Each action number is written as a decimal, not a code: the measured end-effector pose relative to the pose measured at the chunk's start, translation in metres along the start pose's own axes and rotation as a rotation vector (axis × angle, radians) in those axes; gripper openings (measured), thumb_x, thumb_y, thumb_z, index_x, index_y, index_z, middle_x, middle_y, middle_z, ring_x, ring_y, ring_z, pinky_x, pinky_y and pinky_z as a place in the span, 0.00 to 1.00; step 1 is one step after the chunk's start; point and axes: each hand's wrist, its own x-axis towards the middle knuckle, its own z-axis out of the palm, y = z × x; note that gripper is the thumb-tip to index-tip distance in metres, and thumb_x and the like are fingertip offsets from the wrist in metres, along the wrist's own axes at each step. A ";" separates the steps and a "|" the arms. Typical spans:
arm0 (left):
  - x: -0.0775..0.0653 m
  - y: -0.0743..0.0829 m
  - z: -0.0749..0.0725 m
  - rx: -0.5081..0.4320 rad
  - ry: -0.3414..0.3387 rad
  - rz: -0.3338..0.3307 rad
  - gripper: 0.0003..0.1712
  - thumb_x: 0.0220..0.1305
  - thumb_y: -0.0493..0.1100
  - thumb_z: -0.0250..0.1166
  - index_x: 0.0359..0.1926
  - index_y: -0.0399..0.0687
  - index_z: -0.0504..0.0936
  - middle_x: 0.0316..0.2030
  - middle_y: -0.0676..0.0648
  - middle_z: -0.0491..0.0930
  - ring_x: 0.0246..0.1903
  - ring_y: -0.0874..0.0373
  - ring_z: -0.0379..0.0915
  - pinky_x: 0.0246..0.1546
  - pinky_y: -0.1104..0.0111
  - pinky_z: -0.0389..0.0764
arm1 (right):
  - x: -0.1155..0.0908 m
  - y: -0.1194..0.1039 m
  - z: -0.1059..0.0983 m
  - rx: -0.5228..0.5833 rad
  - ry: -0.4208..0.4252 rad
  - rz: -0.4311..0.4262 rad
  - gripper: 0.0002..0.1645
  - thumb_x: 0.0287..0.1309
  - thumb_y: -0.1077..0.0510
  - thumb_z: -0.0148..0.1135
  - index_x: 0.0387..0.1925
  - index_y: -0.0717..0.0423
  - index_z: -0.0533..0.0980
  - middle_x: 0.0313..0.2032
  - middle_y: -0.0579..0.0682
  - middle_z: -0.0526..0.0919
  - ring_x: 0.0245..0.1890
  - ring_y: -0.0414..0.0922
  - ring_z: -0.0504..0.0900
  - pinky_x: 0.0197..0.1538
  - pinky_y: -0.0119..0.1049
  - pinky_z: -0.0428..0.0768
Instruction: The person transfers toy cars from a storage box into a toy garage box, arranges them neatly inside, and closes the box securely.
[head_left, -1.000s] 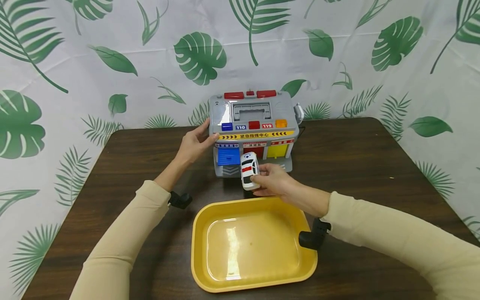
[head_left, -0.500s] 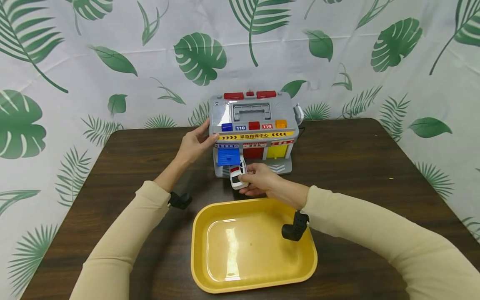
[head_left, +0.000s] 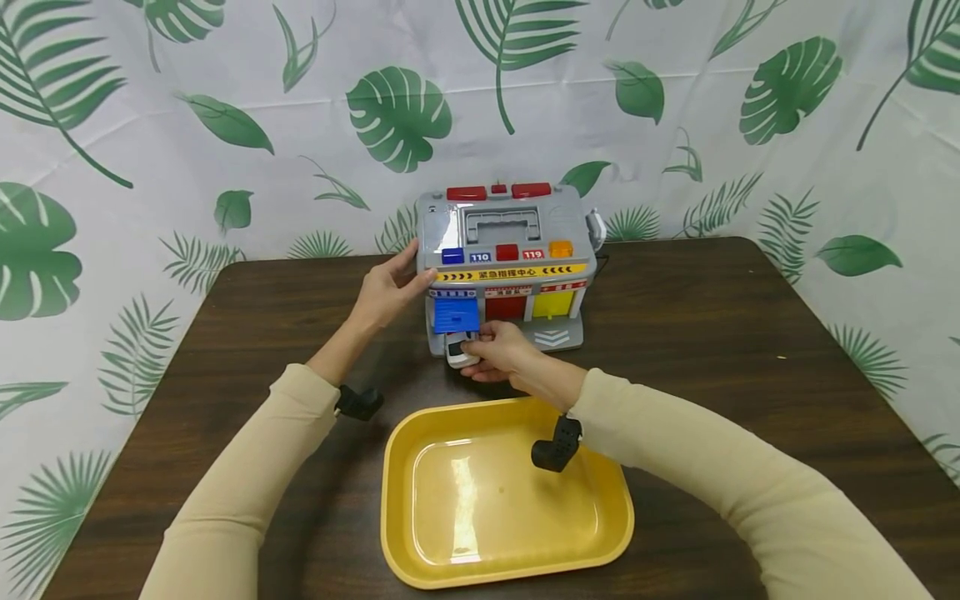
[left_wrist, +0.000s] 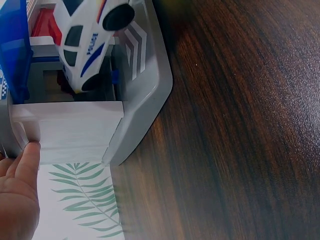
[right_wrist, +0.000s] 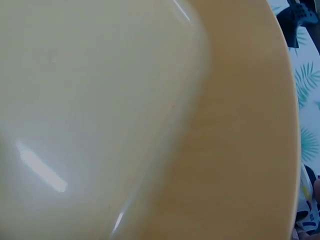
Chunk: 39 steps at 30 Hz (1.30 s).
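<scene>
A grey toy rescue-station garage (head_left: pixel 555 221) stands at the back of the table. Its blue door (head_left: pixel 456 315) is swung up, while the red door (head_left: pixel 506 308) and yellow door (head_left: pixel 553 304) hang down. My right hand (head_left: pixel 510 354) pinches a white toy police car (head_left: pixel 459 352) by its rear, the front part being hidden beneath the blue door. Seen from the left wrist, the car (left_wrist: pixel 82 40) tilts into the bay, "POLICE" on its side. My left hand (head_left: pixel 384 293) rests on the garage's left end, thumb at the front corner and fingers along the side wall.
A yellow plastic tray (head_left: pixel 397 517) lies on the dark wooden table (head_left: pixel 712 350) in front of the garage, below my right forearm. White cloth with green leaf prints (head_left: pixel 262 183) hangs behind the table. A black camera (head_left: pixel 557 446) is strapped to the right wrist.
My right hand has moved the police car left and inward, from in front of the red door to under the raised blue door. The left hand stays put on the garage.
</scene>
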 end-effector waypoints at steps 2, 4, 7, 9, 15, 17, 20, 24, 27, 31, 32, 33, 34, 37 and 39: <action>0.005 -0.010 0.001 0.001 0.005 0.004 0.39 0.66 0.46 0.59 0.72 0.43 0.51 0.69 0.40 0.56 0.61 0.43 0.66 0.58 0.54 0.72 | 0.002 0.000 0.001 0.007 0.018 -0.001 0.24 0.63 0.59 0.58 0.59 0.60 0.65 0.44 0.58 0.81 0.22 0.41 0.83 0.29 0.31 0.83; 0.009 -0.018 0.001 0.003 0.009 0.005 0.39 0.66 0.47 0.59 0.72 0.45 0.52 0.69 0.40 0.57 0.60 0.44 0.67 0.57 0.54 0.72 | 0.005 0.001 0.002 0.020 0.037 0.002 0.22 0.63 0.59 0.57 0.57 0.60 0.67 0.42 0.58 0.82 0.23 0.41 0.83 0.30 0.31 0.83; 0.014 -0.031 0.002 0.003 0.013 0.013 0.40 0.65 0.50 0.60 0.72 0.50 0.52 0.69 0.42 0.58 0.60 0.45 0.68 0.57 0.55 0.73 | 0.007 0.002 0.003 0.053 0.066 0.012 0.20 0.64 0.59 0.57 0.55 0.59 0.68 0.41 0.56 0.82 0.23 0.41 0.83 0.30 0.32 0.83; 0.014 -0.031 0.002 0.007 0.015 0.011 0.40 0.65 0.50 0.60 0.72 0.50 0.52 0.69 0.43 0.58 0.60 0.45 0.68 0.57 0.55 0.73 | 0.009 0.004 0.004 0.079 0.079 0.018 0.20 0.64 0.59 0.57 0.55 0.58 0.68 0.42 0.56 0.81 0.24 0.41 0.83 0.31 0.32 0.83; 0.016 -0.035 0.002 0.020 0.028 0.027 0.41 0.64 0.53 0.60 0.72 0.49 0.53 0.68 0.43 0.59 0.59 0.46 0.70 0.56 0.56 0.74 | 0.012 0.008 0.008 0.124 0.105 0.018 0.20 0.64 0.59 0.57 0.56 0.59 0.68 0.44 0.57 0.81 0.26 0.42 0.84 0.36 0.35 0.84; 0.016 -0.035 0.002 0.014 0.027 0.030 0.41 0.64 0.52 0.60 0.72 0.48 0.53 0.68 0.43 0.59 0.59 0.46 0.70 0.56 0.56 0.74 | 0.013 0.008 0.008 0.136 0.111 0.013 0.20 0.64 0.59 0.56 0.56 0.59 0.68 0.45 0.58 0.81 0.28 0.43 0.84 0.39 0.36 0.84; 0.016 -0.035 0.002 0.006 0.025 0.032 0.41 0.65 0.52 0.60 0.72 0.48 0.53 0.68 0.43 0.59 0.59 0.46 0.70 0.56 0.56 0.74 | 0.014 0.008 0.009 0.164 0.126 0.006 0.21 0.65 0.60 0.56 0.57 0.61 0.68 0.46 0.59 0.81 0.32 0.45 0.84 0.42 0.37 0.83; 0.016 -0.035 0.002 0.006 0.024 0.027 0.41 0.65 0.52 0.60 0.72 0.48 0.52 0.69 0.44 0.58 0.59 0.46 0.70 0.56 0.56 0.74 | 0.017 0.008 0.010 0.205 0.144 0.005 0.21 0.65 0.61 0.55 0.58 0.62 0.68 0.49 0.59 0.80 0.37 0.48 0.84 0.45 0.38 0.82; 0.015 -0.035 0.002 -0.002 0.022 0.025 0.41 0.65 0.52 0.60 0.72 0.49 0.52 0.69 0.44 0.57 0.60 0.46 0.68 0.57 0.55 0.73 | 0.018 0.008 0.010 0.230 0.150 0.003 0.21 0.65 0.61 0.54 0.58 0.61 0.67 0.50 0.59 0.79 0.39 0.49 0.84 0.47 0.39 0.82; 0.015 -0.035 0.002 -0.020 0.014 0.025 0.40 0.65 0.51 0.60 0.72 0.51 0.52 0.69 0.45 0.56 0.61 0.46 0.67 0.58 0.55 0.71 | 0.019 0.009 0.012 0.269 0.159 -0.011 0.22 0.65 0.63 0.54 0.59 0.62 0.66 0.51 0.60 0.79 0.38 0.49 0.83 0.47 0.40 0.82; 0.015 -0.035 0.002 -0.022 0.014 0.025 0.40 0.65 0.51 0.60 0.72 0.52 0.52 0.69 0.45 0.57 0.61 0.46 0.67 0.58 0.55 0.71 | 0.020 0.009 0.012 0.278 0.164 -0.015 0.22 0.65 0.63 0.54 0.59 0.62 0.66 0.51 0.61 0.78 0.37 0.49 0.84 0.47 0.40 0.82; 0.015 -0.034 0.002 -0.023 0.013 0.025 0.40 0.65 0.51 0.60 0.72 0.52 0.52 0.69 0.45 0.57 0.61 0.46 0.67 0.58 0.56 0.72 | 0.021 0.009 0.012 0.285 0.170 -0.016 0.23 0.64 0.63 0.55 0.59 0.62 0.66 0.51 0.61 0.78 0.37 0.48 0.83 0.47 0.40 0.82; 0.015 -0.034 0.002 -0.020 0.014 0.025 0.40 0.65 0.51 0.60 0.72 0.52 0.52 0.69 0.45 0.57 0.61 0.47 0.67 0.58 0.56 0.72 | 0.021 0.009 0.013 0.293 0.175 -0.019 0.23 0.64 0.64 0.55 0.60 0.63 0.66 0.51 0.61 0.78 0.37 0.48 0.83 0.47 0.40 0.82; 0.015 -0.034 0.003 -0.010 0.019 0.031 0.40 0.65 0.51 0.60 0.72 0.50 0.53 0.68 0.43 0.59 0.60 0.47 0.68 0.57 0.57 0.73 | 0.023 0.010 0.014 0.315 0.190 -0.025 0.24 0.63 0.65 0.56 0.60 0.62 0.66 0.51 0.60 0.79 0.39 0.48 0.83 0.47 0.39 0.82; 0.016 -0.035 0.003 -0.004 0.023 0.036 0.40 0.65 0.51 0.60 0.72 0.49 0.53 0.68 0.43 0.60 0.59 0.47 0.69 0.56 0.57 0.74 | 0.024 0.011 0.015 0.344 0.196 -0.031 0.24 0.63 0.66 0.56 0.61 0.62 0.66 0.51 0.60 0.79 0.42 0.49 0.83 0.49 0.39 0.81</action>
